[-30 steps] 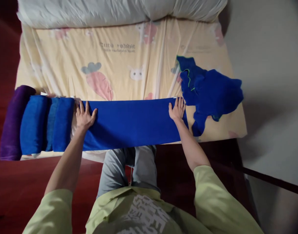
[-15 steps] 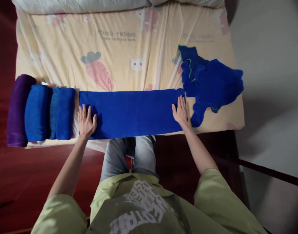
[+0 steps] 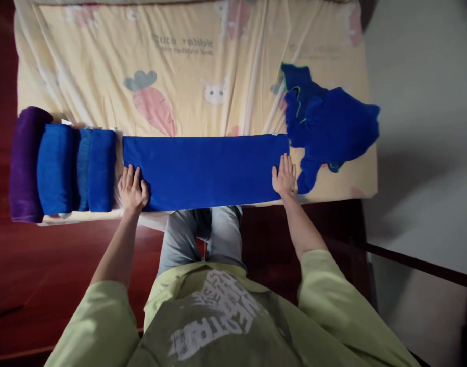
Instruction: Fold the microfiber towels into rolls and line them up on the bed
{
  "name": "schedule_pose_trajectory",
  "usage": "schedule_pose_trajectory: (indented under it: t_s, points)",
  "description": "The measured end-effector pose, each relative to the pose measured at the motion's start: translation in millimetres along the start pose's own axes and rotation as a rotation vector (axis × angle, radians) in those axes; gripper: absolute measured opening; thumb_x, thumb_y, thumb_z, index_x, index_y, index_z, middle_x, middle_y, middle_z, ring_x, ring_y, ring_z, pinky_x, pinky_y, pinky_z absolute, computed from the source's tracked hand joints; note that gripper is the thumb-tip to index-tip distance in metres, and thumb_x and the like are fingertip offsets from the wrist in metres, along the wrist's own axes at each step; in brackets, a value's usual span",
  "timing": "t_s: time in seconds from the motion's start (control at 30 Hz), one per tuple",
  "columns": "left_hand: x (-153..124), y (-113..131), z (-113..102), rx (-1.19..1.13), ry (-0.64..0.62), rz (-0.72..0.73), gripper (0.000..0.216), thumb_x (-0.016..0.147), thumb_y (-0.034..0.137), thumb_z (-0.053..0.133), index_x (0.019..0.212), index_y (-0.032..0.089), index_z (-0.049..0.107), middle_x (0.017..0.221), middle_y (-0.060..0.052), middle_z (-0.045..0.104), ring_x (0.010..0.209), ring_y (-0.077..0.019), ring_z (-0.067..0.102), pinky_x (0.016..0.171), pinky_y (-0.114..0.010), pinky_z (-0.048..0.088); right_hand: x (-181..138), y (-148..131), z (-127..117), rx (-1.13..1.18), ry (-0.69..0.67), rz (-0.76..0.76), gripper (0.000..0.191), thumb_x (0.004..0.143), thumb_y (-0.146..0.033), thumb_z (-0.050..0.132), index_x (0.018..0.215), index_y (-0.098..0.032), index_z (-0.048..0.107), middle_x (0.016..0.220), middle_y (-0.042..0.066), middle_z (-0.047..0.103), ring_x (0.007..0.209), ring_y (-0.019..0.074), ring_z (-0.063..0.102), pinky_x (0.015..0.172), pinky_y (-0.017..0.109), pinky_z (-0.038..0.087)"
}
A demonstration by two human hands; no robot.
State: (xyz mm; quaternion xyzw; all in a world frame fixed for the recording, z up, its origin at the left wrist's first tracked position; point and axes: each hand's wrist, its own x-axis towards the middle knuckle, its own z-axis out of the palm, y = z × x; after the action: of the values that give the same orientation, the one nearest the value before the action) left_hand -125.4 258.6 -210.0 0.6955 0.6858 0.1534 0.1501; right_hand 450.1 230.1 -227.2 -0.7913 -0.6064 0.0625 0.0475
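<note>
A long blue towel (image 3: pixel 210 171) lies flat in a strip along the near edge of the bed, smooth and straight-sided. On its left end rests my left hand (image 3: pixel 133 188), open, palm down, fingers slightly apart. My right hand (image 3: pixel 284 176) lies open and flat at the right end of the strip. Just beyond that end is a crumpled heap of blue cloth (image 3: pixel 340 127) with green stitched edges. Left of my left hand stand folded or rolled blue towels (image 3: pixel 101 171) (image 3: pixel 56 168) and a purple one (image 3: pixel 29 165), side by side.
The bed's yellow sheet (image 3: pixel 195 97) bears carrot and rabbit prints and has creases. A pale wall (image 3: pixel 420 127) borders the right side. Dark red floor (image 3: pixel 65 265) shows at the left and below. My legs (image 3: pixel 222 237) are close to the bed's near edge.
Both hands stay on the towel's ends; the right hand has slid slightly toward the near edge. The view has shifted a little. The heap and the folded towels stay in place.
</note>
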Motion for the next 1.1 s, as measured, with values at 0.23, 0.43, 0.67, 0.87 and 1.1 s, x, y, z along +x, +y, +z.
schedule_pose_trajectory:
  t_s: [0.23, 0.43, 0.67, 0.87, 1.1]
  points:
    - [-66, 58, -16, -0.004, 0.070, 0.082, 0.059, 0.097, 0.030, 0.040, 0.155, 0.015, 0.041, 0.170, -0.014, 0.017, 0.158, -0.0316, 0.008, 0.126, -0.062, 0.011, -47, -61, -33, 0.239, 0.085, 0.045, 0.064, 0.099, -0.035, 0.036, 0.157, -0.008, 0.032, 0.167, 0.018, 0.026, 0.157, 0.0292, 0.013, 0.126, 0.059, 0.012]
    - [-236, 86, 18, -0.115, -0.247, 0.320, 0.041, 0.094, 0.024, 0.046, 0.129, 0.021, 0.067, 0.152, -0.015, 0.051, 0.149, -0.0331, 0.037, 0.125, -0.059, 0.028, -188, -140, 3, 1.135, 0.220, 0.327, 0.048, 0.091, -0.051, 0.052, 0.126, -0.020, 0.060, 0.121, 0.014, 0.067, 0.105, 0.0268, 0.065, 0.093, 0.044, 0.054]
    - [-246, 75, 24, -0.151, -0.380, 0.386, 0.037, 0.095, 0.021, 0.041, 0.111, 0.022, 0.074, 0.118, -0.009, 0.075, 0.116, -0.0245, 0.067, 0.123, -0.054, 0.031, -261, -207, 38, 1.786, -0.029, 0.766, 0.027, 0.081, -0.043, 0.063, 0.100, -0.024, 0.061, 0.079, 0.000, 0.068, 0.072, 0.0191, 0.067, 0.073, 0.034, 0.056]
    - [-241, 76, 24, -0.154, -0.365, 0.382, 0.034, 0.094, 0.022, 0.042, 0.106, 0.024, 0.074, 0.116, -0.008, 0.075, 0.114, -0.0238, 0.067, 0.122, -0.051, 0.033, -240, -212, 22, 1.959, -0.207, 0.716, 0.016, 0.081, -0.034, 0.064, 0.092, -0.024, 0.060, 0.082, 0.001, 0.070, 0.080, 0.0188, 0.069, 0.077, 0.034, 0.059]
    - [-245, 70, 29, -0.149, -0.362, 0.399, 0.033, 0.095, 0.022, 0.042, 0.106, 0.022, 0.073, 0.115, -0.007, 0.075, 0.113, -0.0219, 0.067, 0.122, -0.049, 0.032, -225, -231, 32, 1.962, -0.243, 0.464, 0.017, 0.089, -0.041, 0.058, 0.088, -0.024, 0.054, 0.086, 0.000, 0.068, 0.081, 0.0168, 0.065, 0.076, 0.032, 0.057]
